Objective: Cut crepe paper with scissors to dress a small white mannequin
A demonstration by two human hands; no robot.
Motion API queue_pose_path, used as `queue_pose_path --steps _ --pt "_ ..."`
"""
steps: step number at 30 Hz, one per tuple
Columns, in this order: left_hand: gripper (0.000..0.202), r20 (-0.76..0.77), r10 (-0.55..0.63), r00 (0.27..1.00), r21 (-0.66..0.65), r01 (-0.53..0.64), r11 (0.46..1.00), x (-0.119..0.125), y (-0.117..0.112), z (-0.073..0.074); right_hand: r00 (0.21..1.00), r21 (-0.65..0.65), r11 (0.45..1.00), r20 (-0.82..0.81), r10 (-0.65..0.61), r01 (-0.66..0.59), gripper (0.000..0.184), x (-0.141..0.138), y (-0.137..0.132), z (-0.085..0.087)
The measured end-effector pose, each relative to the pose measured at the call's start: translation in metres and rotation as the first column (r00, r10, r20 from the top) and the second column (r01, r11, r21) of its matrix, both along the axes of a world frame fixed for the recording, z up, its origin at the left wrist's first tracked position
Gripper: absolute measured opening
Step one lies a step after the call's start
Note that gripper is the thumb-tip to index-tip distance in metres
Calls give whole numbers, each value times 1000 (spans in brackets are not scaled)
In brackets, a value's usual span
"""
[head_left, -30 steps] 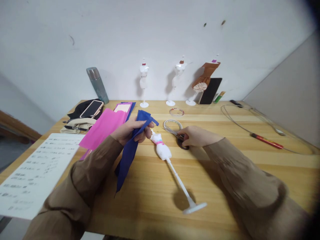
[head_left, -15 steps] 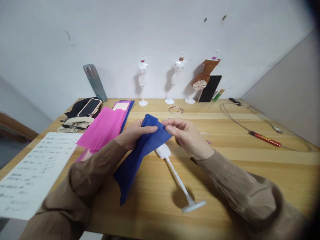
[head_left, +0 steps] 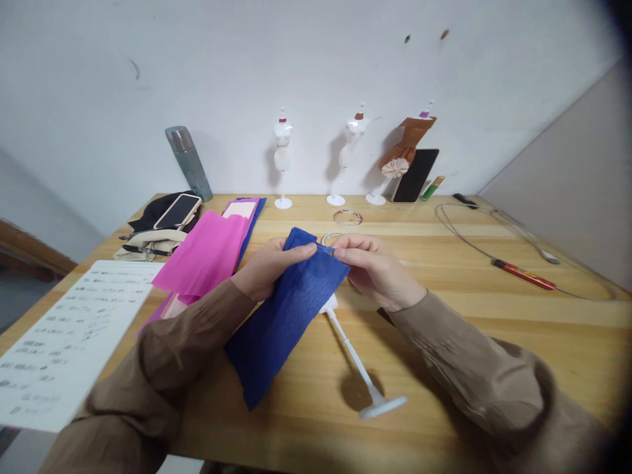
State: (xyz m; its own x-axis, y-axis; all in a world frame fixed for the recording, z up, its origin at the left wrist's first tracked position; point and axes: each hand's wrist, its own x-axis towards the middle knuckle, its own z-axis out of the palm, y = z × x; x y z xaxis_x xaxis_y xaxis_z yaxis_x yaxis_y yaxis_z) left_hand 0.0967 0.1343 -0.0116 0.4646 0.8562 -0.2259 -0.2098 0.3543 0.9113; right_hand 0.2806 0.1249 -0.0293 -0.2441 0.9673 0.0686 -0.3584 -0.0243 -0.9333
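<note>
A dark blue sheet of crepe paper or thin cloth [head_left: 284,316] hangs between both hands over the table, its lower end slanting down to the left. My left hand [head_left: 269,265] is closed on its upper part, thumb pressed flat on top. With thumb and fingertips, my right hand [head_left: 370,263] pinches the upper right edge, where a narrow fold shows. Beneath the sheet a small white mannequin stand [head_left: 353,352] lies tilted, its round base toward me; its upper part is hidden by the sheet and my right hand.
Pink sheets [head_left: 202,253] are stacked at left beside a written paper [head_left: 64,336] and a phone [head_left: 178,212]. Along the wall stand a flask [head_left: 187,161], white mannequins [head_left: 283,158] and one in a brown dress [head_left: 412,135]. A red-handled cable tool [head_left: 523,273] lies right.
The blue sheet has turned and spread flatter, showing more of its face and covering more of the lying mannequin. Both hands have shifted slightly right, still holding it.
</note>
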Motion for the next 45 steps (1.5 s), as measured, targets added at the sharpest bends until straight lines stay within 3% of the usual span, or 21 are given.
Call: queue_pose_path --steps 8,15,18,23,28,32,36,40,45 --pt "36 75 -71 995 -55 76 996 2 -1 -2 991 -92 992 -106 77 -87 22 -2 -1 0" --pt "38 5 -122 993 61 121 991 -2 0 -2 996 -13 997 45 77 -77 16 0 -1 3" --pt "42 -63 -90 994 151 99 984 -3 1 2 994 7 995 44 99 -99 18 0 -2 4" --pt "42 -175 78 982 281 -26 959 -3 1 20 994 21 996 76 80 -82 20 0 -3 5" --pt "33 -281 -45 959 237 115 965 -7 -3 33 990 65 995 126 65 -74 17 1 -8 12" --pt "34 -247 -5 969 317 85 945 -9 -6 36 986 114 992 161 42 -60 15 -1 -12 16" --pt "32 -288 -21 957 296 110 949 -7 -9 38 985 89 993 161 64 -79 14 -2 -15 17" --pt "30 -310 44 950 295 52 954 -4 -12 37 986 77 991 138 97 -109 16 -1 -15 18" --pt "19 -313 66 947 336 46 941 -3 -12 37 982 126 991 187 9 -33 19 -2 -15 16"
